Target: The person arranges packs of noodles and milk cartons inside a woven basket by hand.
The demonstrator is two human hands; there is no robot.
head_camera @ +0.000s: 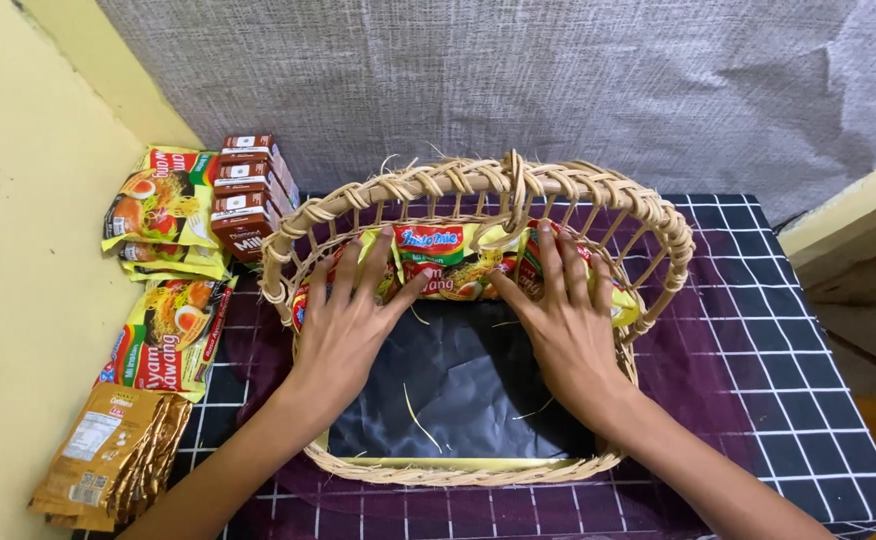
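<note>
We are pressing both hands, left hand [343, 325] and right hand [568, 320], fingers spread flat, against noodle packets [443, 262] in the basket [458, 470]; light, crinkly, probably slippery; best held by edges.

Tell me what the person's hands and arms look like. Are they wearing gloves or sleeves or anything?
No gloves and no sleeves. The left hand and the right hand are both bare, and both forearms are uncovered as far as the picture shows. The fingers are long and slim, with short plain nails. I can see no rings, watch or bracelets on either one.
</note>
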